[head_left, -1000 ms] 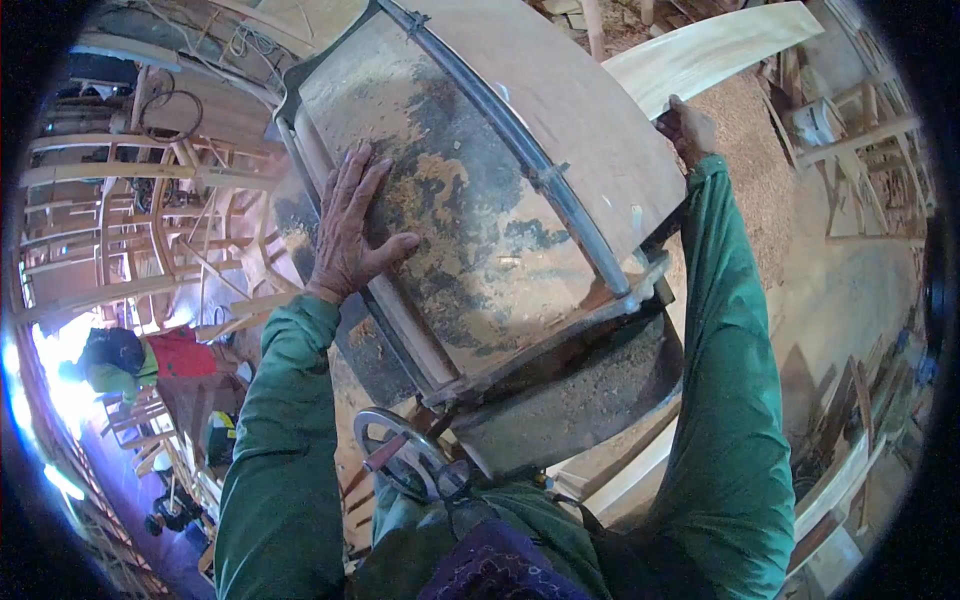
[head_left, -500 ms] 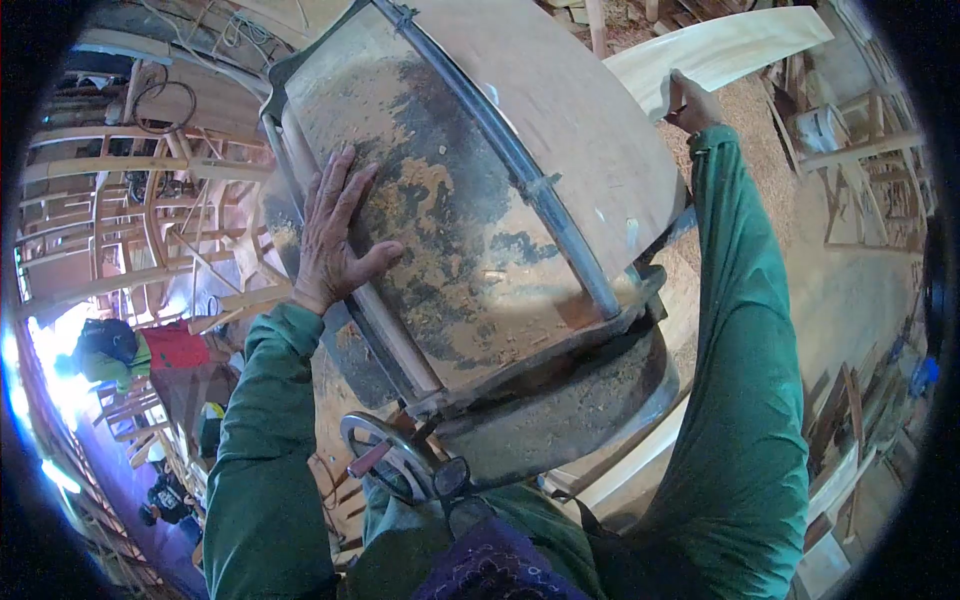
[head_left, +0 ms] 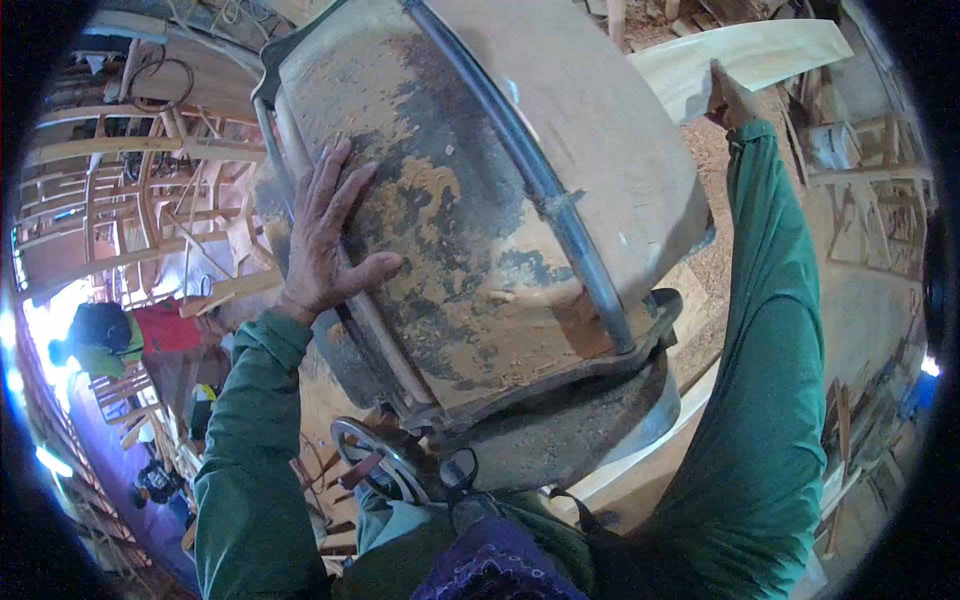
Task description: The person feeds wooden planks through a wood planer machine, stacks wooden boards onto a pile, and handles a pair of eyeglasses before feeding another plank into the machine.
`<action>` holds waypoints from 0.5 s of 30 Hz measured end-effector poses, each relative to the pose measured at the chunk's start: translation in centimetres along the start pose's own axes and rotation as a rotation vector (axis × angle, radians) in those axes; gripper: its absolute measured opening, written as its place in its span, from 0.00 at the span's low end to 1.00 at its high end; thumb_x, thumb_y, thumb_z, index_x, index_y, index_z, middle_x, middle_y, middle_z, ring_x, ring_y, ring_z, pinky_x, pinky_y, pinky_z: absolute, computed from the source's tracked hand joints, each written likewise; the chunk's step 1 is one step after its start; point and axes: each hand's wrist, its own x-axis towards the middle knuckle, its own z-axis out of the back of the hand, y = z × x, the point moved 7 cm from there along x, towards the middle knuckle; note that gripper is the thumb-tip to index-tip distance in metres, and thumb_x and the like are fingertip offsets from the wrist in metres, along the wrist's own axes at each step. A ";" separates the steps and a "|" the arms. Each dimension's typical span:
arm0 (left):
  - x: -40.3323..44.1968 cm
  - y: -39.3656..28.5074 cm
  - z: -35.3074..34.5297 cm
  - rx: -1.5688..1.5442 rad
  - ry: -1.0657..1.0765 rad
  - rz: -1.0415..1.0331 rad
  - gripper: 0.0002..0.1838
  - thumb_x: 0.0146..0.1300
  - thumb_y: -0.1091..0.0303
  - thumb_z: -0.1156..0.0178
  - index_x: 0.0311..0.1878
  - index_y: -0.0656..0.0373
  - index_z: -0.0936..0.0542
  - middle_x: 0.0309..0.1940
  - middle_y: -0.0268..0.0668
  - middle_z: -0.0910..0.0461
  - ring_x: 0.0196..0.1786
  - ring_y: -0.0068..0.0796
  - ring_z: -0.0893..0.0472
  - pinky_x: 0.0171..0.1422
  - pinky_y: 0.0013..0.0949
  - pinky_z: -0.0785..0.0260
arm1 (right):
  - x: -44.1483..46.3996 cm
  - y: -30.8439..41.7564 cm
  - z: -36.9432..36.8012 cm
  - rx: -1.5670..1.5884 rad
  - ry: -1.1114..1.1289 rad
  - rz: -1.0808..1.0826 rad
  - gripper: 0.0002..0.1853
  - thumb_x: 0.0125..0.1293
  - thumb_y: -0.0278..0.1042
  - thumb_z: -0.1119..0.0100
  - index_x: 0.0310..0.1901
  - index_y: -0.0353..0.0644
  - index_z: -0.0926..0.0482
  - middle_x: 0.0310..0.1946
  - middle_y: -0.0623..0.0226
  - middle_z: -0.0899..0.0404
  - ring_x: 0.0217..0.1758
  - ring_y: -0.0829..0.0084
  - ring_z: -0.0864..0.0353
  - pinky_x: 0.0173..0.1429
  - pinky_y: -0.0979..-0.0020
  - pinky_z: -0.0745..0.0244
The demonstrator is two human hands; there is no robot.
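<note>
My left hand lies spread on the dusty top of a large metal machine, over the roller bar along its left edge. At the upper right, my right hand grips the lower edge of a pale wooden board, its fingers partly hidden. The board's left end meets the edge of a broad, smooth sheet on the machine's far side. Between the sheet and the dusty top runs a dark metal bar.
A handwheel juts from the machine near my body. Wooden frames stand at the left, with a person in red beyond. Wood shavings cover the floor at right, near a white bucket.
My right hand has moved outward to the right, and the board has shifted slightly right with it. My left hand remains spread on the machine. The view has shifted a little.
</note>
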 end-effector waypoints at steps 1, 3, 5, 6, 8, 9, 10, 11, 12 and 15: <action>0.1 0.0 0.1 -0.009 -0.014 0.004 0.50 0.52 0.32 0.32 0.74 0.51 0.32 0.78 0.51 0.43 0.80 0.59 0.45 0.81 0.59 0.55 | -3.4 3.2 0.6 -0.574 -0.100 0.004 0.33 0.69 0.59 0.40 0.60 0.33 0.23 0.45 0.56 0.15 0.49 0.60 0.15 0.58 0.63 0.22; 0.1 -0.1 0.1 0.014 0.000 -0.002 0.50 0.52 0.32 0.33 0.74 0.51 0.32 0.78 0.51 0.43 0.80 0.59 0.46 0.81 0.58 0.55 | -8.4 9.0 -1.3 -1.338 -0.255 0.125 0.38 0.68 0.66 0.44 0.60 0.33 0.23 0.46 0.51 0.15 0.51 0.55 0.15 0.61 0.60 0.24; 0.1 0.0 0.1 0.047 0.001 -0.002 0.50 0.52 0.32 0.33 0.75 0.50 0.32 0.78 0.51 0.44 0.80 0.59 0.46 0.82 0.58 0.56 | -11.7 11.7 -6.0 -1.571 -0.402 0.354 0.38 0.67 0.68 0.45 0.67 0.46 0.27 0.67 0.56 0.28 0.70 0.56 0.29 0.68 0.43 0.32; -0.1 0.2 0.0 0.058 0.017 0.029 0.52 0.51 0.30 0.34 0.75 0.49 0.33 0.79 0.51 0.44 0.80 0.58 0.46 0.82 0.58 0.58 | -12.3 12.3 -9.0 -1.615 -0.321 0.494 0.36 0.67 0.67 0.45 0.69 0.52 0.28 0.71 0.60 0.33 0.74 0.57 0.34 0.69 0.39 0.34; 0.3 0.1 0.0 0.045 0.026 0.022 0.52 0.50 0.30 0.34 0.75 0.49 0.33 0.79 0.50 0.45 0.80 0.58 0.46 0.82 0.58 0.58 | -12.6 11.4 -12.3 -1.702 -0.102 0.636 0.32 0.69 0.65 0.47 0.70 0.62 0.29 0.75 0.67 0.37 0.78 0.59 0.41 0.68 0.32 0.37; 0.2 0.1 0.2 0.042 0.031 0.027 0.53 0.50 0.29 0.34 0.76 0.48 0.34 0.79 0.50 0.45 0.80 0.58 0.46 0.82 0.58 0.59 | -12.0 10.6 -13.8 -1.738 0.028 0.650 0.29 0.70 0.64 0.48 0.70 0.66 0.29 0.75 0.70 0.38 0.78 0.59 0.42 0.68 0.30 0.38; 0.4 0.1 0.3 0.051 0.025 0.027 0.53 0.50 0.29 0.33 0.75 0.48 0.33 0.79 0.50 0.45 0.80 0.58 0.46 0.82 0.58 0.58 | -11.2 10.1 -15.2 -1.769 0.157 0.667 0.27 0.72 0.63 0.49 0.70 0.71 0.29 0.75 0.74 0.38 0.79 0.60 0.43 0.67 0.27 0.39; 0.5 0.1 0.2 0.058 0.029 0.027 0.53 0.50 0.29 0.33 0.75 0.48 0.33 0.79 0.50 0.45 0.80 0.58 0.46 0.82 0.58 0.58 | -10.6 10.1 -15.8 -1.770 0.135 0.690 0.25 0.72 0.61 0.49 0.69 0.70 0.28 0.73 0.73 0.36 0.78 0.60 0.41 0.67 0.29 0.38; 0.3 0.1 0.1 0.065 0.038 0.029 0.53 0.49 0.29 0.33 0.75 0.48 0.33 0.79 0.50 0.45 0.80 0.58 0.46 0.82 0.58 0.58 | -9.7 9.6 -16.0 -1.769 0.119 0.709 0.24 0.72 0.59 0.49 0.68 0.69 0.27 0.71 0.73 0.34 0.77 0.61 0.40 0.68 0.30 0.38; 0.4 0.2 0.0 0.040 0.012 -0.010 0.53 0.49 0.29 0.33 0.75 0.48 0.33 0.79 0.49 0.45 0.80 0.58 0.46 0.82 0.58 0.57 | -8.1 7.8 -14.8 -1.806 0.105 0.861 0.22 0.71 0.53 0.48 0.65 0.66 0.25 0.66 0.72 0.29 0.73 0.63 0.35 0.70 0.36 0.37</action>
